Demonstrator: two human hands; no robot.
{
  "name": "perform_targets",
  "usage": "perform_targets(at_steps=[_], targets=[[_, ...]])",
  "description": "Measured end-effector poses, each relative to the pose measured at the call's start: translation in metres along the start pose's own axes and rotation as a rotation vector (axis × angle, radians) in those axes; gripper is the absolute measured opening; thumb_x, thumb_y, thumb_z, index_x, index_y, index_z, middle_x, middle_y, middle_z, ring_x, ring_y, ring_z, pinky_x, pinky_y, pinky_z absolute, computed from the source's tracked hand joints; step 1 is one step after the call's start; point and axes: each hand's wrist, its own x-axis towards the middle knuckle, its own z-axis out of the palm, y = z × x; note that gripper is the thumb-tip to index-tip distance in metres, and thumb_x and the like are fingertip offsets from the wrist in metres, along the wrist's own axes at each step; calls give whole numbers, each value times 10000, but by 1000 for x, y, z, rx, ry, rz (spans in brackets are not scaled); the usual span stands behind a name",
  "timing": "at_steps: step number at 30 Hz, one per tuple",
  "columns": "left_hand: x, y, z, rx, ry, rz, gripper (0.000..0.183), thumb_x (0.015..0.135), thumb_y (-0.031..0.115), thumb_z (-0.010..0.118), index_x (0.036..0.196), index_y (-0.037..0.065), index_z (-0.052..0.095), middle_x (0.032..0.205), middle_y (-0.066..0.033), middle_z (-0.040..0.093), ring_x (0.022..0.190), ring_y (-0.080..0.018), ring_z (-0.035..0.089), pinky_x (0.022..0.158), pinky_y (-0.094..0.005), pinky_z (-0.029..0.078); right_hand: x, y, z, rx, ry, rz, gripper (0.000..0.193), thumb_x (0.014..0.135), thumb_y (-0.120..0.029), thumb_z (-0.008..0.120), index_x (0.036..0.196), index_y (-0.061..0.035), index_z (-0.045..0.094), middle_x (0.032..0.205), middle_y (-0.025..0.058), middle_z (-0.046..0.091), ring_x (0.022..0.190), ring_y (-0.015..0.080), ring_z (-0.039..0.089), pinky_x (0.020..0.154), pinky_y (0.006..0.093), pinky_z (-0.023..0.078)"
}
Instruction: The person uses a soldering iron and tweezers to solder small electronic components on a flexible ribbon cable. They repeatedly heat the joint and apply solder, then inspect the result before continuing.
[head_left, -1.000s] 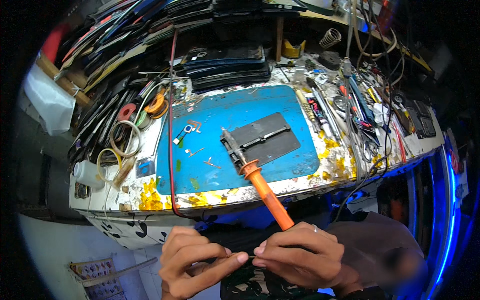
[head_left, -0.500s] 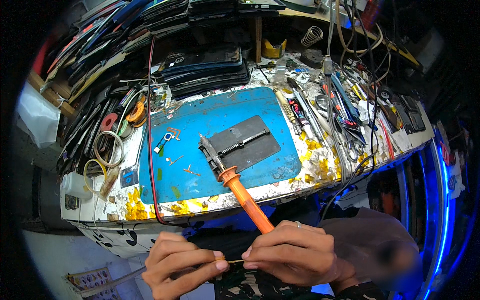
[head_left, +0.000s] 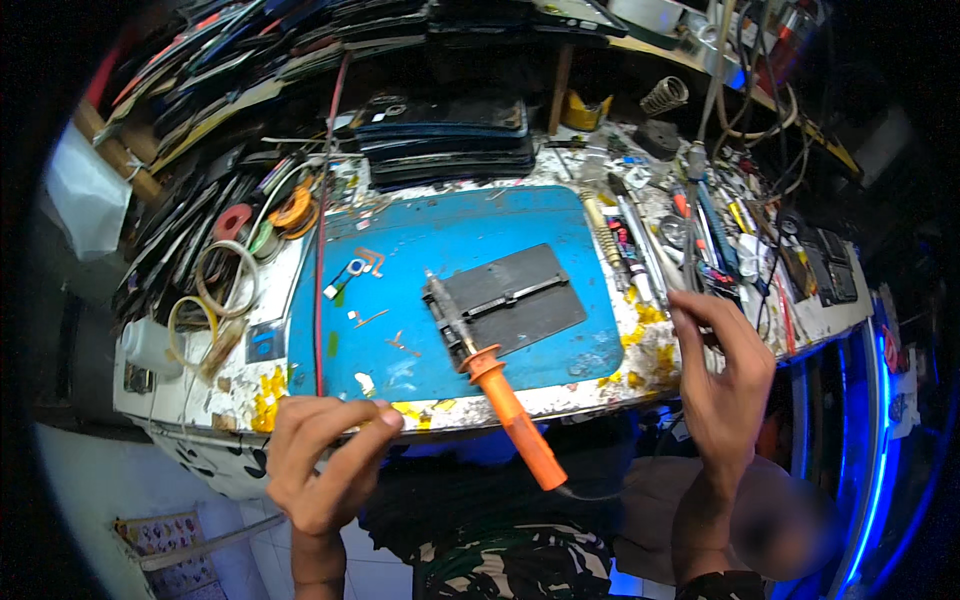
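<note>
My left hand (head_left: 325, 455) hovers at the near edge of the bench, thumb and forefinger pinched together. Whatever they hold is too small to make out. Over the right side of the bench, my right hand (head_left: 725, 375) has its thumb and forefinger pinched at the near end of a slim silver tool (head_left: 648, 250). Whether it grips that tool is not clear. Between the hands, an orange-handled soldering iron (head_left: 520, 430) rests on a black holder plate (head_left: 545, 310), its handle jutting past the edge. Small copper-coloured flex pieces (head_left: 370, 262) lie on the blue mat (head_left: 440, 220).
Stacked dark phone panels (head_left: 450, 140) stand behind the mat. Tape rolls (head_left: 295, 208) and loose parts crowd the left; tools and cables (head_left: 715, 120) fill the right. A red cable (head_left: 320, 270) crosses the mat's left side. A person in brown (head_left: 670, 510) is at the lower right.
My hands have parted from the thin strip they held together. The left moved up to the bench edge; the right went up and right to the tools. The view has shifted slightly.
</note>
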Motion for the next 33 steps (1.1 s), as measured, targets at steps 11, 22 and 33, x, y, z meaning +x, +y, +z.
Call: perform_targets(at_steps=[11,22,33], targets=[[19,-22,26,10,-25,61,279,660,-22,753,930,38,715,855,-54,658,732,-200,585,606,-316,431,35,31,6,-227,-274,51,264,805,-50,700,1041,36,619,772,197,645,680,326,643,640,412,479],[23,-35,43,-28,-85,1,307,670,5,726,974,17,696,897,-73,652,763,-214,597,632,-327,456,63,27,7,-274,-447,84,264,792,-26,645,1054,14,644,684,155,636,584,248,609,592,365,466],[22,-35,40,-43,-163,-85,319,657,108,653,953,8,717,894,-75,652,776,-198,603,652,-321,461,61,46,-30,-186,-384,370,349,800,-7,638,1141,50,595,816,23,573,699,82,524,626,233,432]])
